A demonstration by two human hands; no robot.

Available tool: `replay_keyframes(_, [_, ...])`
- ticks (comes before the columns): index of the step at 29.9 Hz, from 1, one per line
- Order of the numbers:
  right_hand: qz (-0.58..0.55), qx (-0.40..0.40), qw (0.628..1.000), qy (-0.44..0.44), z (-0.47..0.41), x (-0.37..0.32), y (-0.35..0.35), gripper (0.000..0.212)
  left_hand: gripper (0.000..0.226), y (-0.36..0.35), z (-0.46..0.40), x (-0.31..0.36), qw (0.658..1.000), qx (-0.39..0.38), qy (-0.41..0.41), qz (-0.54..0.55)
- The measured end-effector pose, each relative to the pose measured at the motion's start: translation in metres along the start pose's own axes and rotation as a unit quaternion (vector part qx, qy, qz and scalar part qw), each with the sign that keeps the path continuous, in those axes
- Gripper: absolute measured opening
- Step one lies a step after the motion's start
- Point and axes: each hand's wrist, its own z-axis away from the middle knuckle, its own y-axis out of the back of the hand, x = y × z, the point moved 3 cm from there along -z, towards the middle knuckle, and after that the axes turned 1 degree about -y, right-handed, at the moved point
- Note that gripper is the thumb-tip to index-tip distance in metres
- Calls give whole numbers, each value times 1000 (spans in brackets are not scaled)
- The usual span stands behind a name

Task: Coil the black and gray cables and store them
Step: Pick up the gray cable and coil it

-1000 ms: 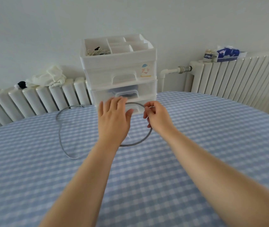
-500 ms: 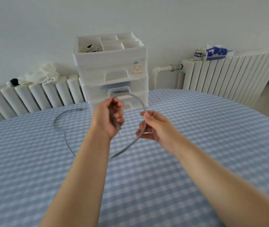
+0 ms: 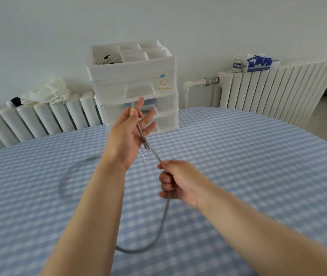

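Observation:
A gray cable (image 3: pixel 163 220) runs from my left hand down through my right hand, loops low over the tablecloth and passes behind my left forearm; a blurred stretch of it curves at the left. My left hand (image 3: pixel 127 136) is raised, thumb pinching the cable's upper end against the fingers, the other fingers spread. My right hand (image 3: pixel 178 181) grips the cable lower down with curled fingers. The white drawer unit (image 3: pixel 136 92) stands behind the hands; its top tray holds a coiled light cord with a black plug. No black cable shows on the table.
A blue-and-white checked tablecloth (image 3: pixel 238 166) covers the round table. White radiators line the wall: one at the left with a white cloth (image 3: pixel 47 92) on it, one at the right with a tissue pack (image 3: pixel 260 61) and a small jar.
The ring-shaped loop between my hands has been pulled straight. My left hand rose and opened its fingers; my right hand slid down along the cable toward me. The cable's far part shifted on the table.

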Motion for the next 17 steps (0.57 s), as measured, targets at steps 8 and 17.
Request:
replay_keyframes(8, [266, 46, 956, 111, 15, -32, 14, 23, 19, -18, 12, -4, 902, -102, -76, -412])
replay_keyframes(17, [72, -37, 990, 114, 26, -47, 19, 36, 22, -25, 18, -12, 715, -42, -180, -674])
